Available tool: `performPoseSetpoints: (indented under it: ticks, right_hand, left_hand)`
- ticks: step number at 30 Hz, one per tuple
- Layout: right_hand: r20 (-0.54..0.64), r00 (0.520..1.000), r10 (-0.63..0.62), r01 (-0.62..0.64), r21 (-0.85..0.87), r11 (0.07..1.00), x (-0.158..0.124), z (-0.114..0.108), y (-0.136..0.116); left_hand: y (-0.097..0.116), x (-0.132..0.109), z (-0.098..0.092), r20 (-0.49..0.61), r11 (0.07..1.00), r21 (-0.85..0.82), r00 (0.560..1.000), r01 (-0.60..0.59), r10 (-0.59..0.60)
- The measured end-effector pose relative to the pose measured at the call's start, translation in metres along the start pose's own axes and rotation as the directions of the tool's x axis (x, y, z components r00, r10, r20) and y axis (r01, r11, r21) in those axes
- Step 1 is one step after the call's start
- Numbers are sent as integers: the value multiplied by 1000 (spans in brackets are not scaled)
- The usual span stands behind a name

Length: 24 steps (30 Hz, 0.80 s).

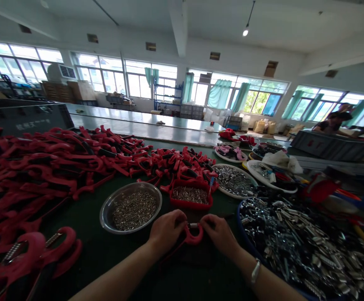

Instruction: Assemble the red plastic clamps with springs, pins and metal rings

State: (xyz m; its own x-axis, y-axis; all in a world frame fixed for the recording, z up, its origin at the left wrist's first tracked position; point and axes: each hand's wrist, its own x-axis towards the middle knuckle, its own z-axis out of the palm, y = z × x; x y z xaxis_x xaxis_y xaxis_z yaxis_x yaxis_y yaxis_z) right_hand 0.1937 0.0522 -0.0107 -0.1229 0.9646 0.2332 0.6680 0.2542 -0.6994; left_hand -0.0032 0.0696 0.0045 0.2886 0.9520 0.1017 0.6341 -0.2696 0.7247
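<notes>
Pinching a red hook-shaped part (194, 237) between my left hand (166, 232) and my right hand (221, 236), I hold it near me, over the green work table (78, 246). My fingers of both hands curl closed around its top, where a small metal coil (193, 225) sits; I cannot see my fingertips clearly. A metal bangle (255, 271) circles my right wrist.

Just beyond my left hand lies a steel bowl (105, 213) of small metal pins (134, 210). Straight ahead, a red tray (191, 205) holds more pins, and a round plate (224, 190) of metal pieces sits to its right. Nearer on my right, a blue-rimmed tub (247, 248) brims with metal springs and fittings (304, 246). A large heap of red parts (44, 167) covers the table on my left. Far right, a co-worker (334, 122) sits beyond a grey crate (332, 146).
</notes>
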Motion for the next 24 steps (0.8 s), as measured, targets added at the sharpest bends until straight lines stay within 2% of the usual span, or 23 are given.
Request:
performPoseSetpoints:
  ticks: [7,14,19,24]
  right_hand:
    - [32,992,-119,122,-158,980,3,0,2]
    - [64,988,-144,156,-315,936,3,2,0]
    - [153,971,-181,231,-442,867,2,5,-2]
    - [233,948,-216,299,-428,853,4,-1,-5]
  left_hand:
    - [1,-1,0,-6,1000,20,1000,11,-11]
    - [0,-1,1,-18,1000,13,1000,17,-17]
    - [0,-2,2,-24,1000,12,999,23,-22]
    - [0,-5,3,-33,999,35,999,8,-7]
